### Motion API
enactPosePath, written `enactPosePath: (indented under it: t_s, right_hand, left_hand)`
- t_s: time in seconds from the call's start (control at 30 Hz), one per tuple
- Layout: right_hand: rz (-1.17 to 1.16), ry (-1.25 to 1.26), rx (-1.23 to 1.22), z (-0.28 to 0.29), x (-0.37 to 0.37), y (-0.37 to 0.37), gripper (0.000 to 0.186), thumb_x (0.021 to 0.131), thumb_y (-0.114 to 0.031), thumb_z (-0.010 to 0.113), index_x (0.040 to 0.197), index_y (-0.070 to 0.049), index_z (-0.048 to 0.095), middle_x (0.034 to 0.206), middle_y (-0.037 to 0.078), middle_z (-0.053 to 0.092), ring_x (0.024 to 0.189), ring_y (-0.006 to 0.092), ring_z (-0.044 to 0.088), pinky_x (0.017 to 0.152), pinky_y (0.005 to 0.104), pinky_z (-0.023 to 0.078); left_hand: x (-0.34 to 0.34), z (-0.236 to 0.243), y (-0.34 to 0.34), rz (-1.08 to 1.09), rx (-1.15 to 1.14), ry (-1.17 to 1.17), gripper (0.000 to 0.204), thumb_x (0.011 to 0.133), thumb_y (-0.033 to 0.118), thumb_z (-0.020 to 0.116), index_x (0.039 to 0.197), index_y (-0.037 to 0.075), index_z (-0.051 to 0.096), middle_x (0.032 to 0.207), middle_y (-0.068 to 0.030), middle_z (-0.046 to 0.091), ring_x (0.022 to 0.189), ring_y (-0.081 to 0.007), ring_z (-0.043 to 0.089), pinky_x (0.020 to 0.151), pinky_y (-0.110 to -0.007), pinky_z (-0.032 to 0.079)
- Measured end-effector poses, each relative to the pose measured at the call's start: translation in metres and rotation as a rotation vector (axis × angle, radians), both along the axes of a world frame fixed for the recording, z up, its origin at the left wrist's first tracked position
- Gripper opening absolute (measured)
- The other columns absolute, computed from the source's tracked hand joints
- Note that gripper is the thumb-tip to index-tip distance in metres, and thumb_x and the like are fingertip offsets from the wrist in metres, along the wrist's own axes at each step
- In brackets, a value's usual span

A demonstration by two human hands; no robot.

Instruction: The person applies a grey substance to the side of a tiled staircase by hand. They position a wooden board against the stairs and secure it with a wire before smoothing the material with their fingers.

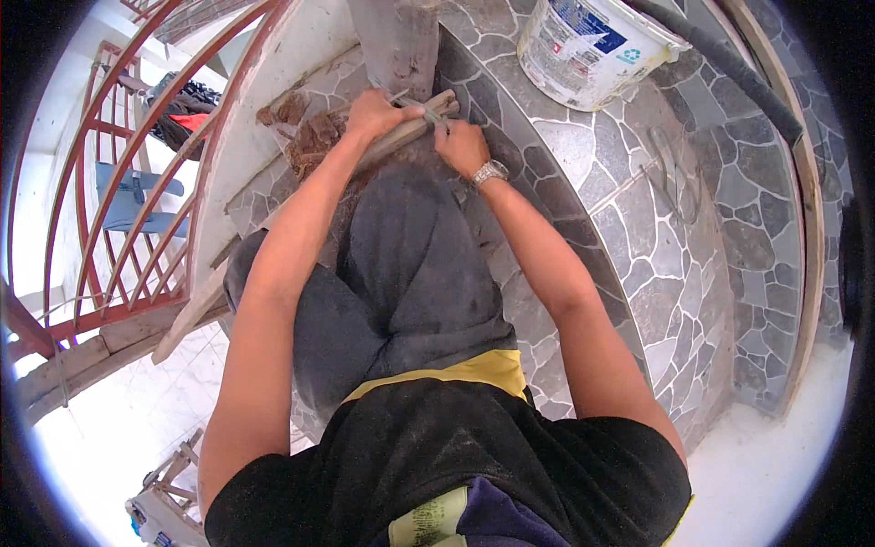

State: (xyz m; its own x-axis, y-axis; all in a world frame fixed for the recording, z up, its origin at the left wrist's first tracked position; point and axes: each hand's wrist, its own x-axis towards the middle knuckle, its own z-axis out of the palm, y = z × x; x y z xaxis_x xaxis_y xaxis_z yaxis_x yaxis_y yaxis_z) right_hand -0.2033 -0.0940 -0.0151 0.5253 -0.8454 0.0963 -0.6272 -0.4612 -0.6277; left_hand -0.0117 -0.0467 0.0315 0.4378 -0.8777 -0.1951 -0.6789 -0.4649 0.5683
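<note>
My left hand (375,113) grips a pale wooden strip (421,128) that lies across the stone-patterned step in front of my knee. A thin metal tool (412,98) pokes out above the strip between my hands. My right hand (460,146), with a silver wristwatch (489,171) on the wrist, presses on the strip's right end at the grey stone-pattern tiles (583,155). A rust-brown patch of mortar or dirt (312,141) sits just left of my left hand. My bent knee in dark grey trousers (410,264) fills the middle of the view.
A white plastic bucket (588,46) stands at the top right beside a black hose (729,68). A red metal railing (137,182) curves along the left. Wooden planks (187,314) lean at lower left above a white tiled floor (128,428). A concrete post (396,41) rises ahead.
</note>
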Motion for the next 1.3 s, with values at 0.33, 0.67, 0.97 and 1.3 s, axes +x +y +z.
enactPosePath:
  t_s: [0.33,0.67,0.97,1.3]
  right_hand:
    - [0.025,0.059,0.052,0.027,0.001,0.002,0.051,0.091,-0.051,0.057,0.079,-0.003,0.071,0.077,0.025,0.066,0.074,0.0451,0.064,0.07,0.0518,0.051]
    - [-0.109,0.022,0.045,0.013,0.003,-0.001,0.054,0.091,-0.053,0.057,0.082,-0.003,0.073,0.08,0.025,0.068,0.078,0.0449,0.066,0.074,0.0515,0.053]
    - [-0.103,0.029,0.118,-0.001,0.004,-0.007,0.054,0.09,-0.053,0.058,0.084,-0.001,0.073,0.085,0.027,0.068,0.083,0.0445,0.067,0.078,0.0516,0.053]
    - [-0.082,0.029,0.129,0.004,0.007,-0.004,0.054,0.091,-0.054,0.056,0.084,-0.003,0.073,0.08,0.025,0.067,0.079,0.0439,0.067,0.074,0.05,0.052]
  left_hand:
    - [0.028,-0.033,0.0,0.203,-0.165,0.529,0.047,0.074,0.037,0.085,0.1,-0.001,0.073,0.088,-0.0114,0.072,0.076,-0.0171,0.064,0.071,-0.035,0.05]
    - [0.004,-0.004,0.001,0.075,-0.295,0.225,0.052,0.085,0.05,0.066,0.1,0.001,0.073,0.088,-0.0196,0.072,0.083,-0.031,0.069,0.076,-0.04,0.05]
    - [0.047,0.017,0.023,-0.219,-0.202,-0.004,0.037,0.097,0.035,0.051,0.101,0.001,0.067,0.091,-0.0126,0.067,0.08,-0.0255,0.061,0.073,-0.037,0.047]
    - [0.07,0.117,0.055,-0.099,-0.964,0.959,0.042,0.094,0.03,0.06,0.124,0.0,0.061,0.106,-0.0115,0.065,0.1,-0.022,0.06,0.093,-0.036,0.041]
